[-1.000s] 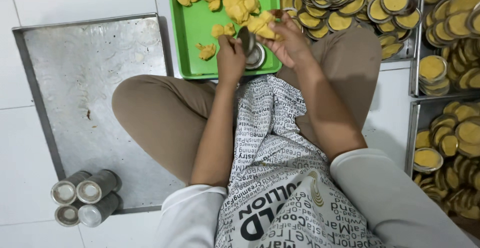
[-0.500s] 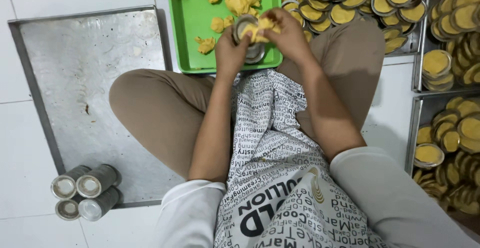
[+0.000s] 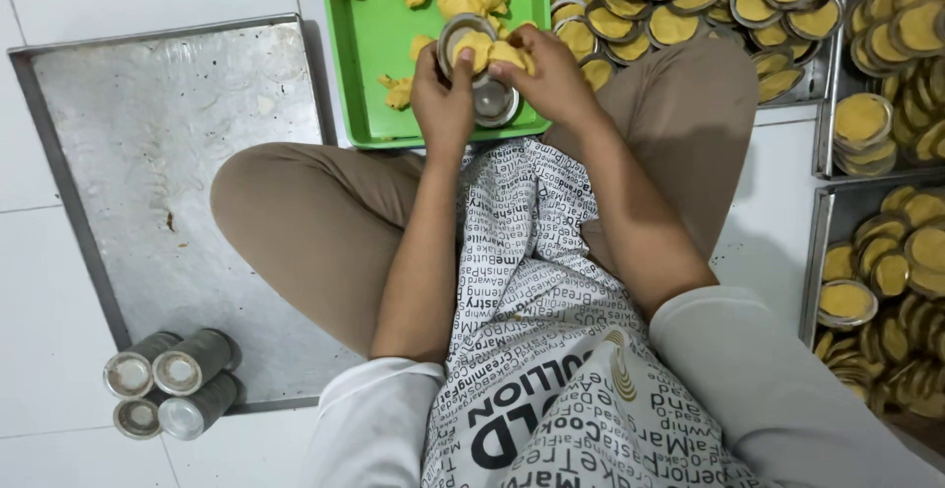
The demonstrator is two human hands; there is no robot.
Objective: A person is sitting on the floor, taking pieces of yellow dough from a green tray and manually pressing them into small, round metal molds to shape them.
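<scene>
Above our lap we see a green rectangular plastic tray (image 3: 379,50). Over its near edge, our left hand (image 3: 442,94) grips a small round metal tart mould (image 3: 463,40), while our right hand (image 3: 553,77) pinches yellow dough (image 3: 489,51) into it.

White sleeves pushed above the elbows, tan trousers, white apron with black lettering, bare forearms
</scene>
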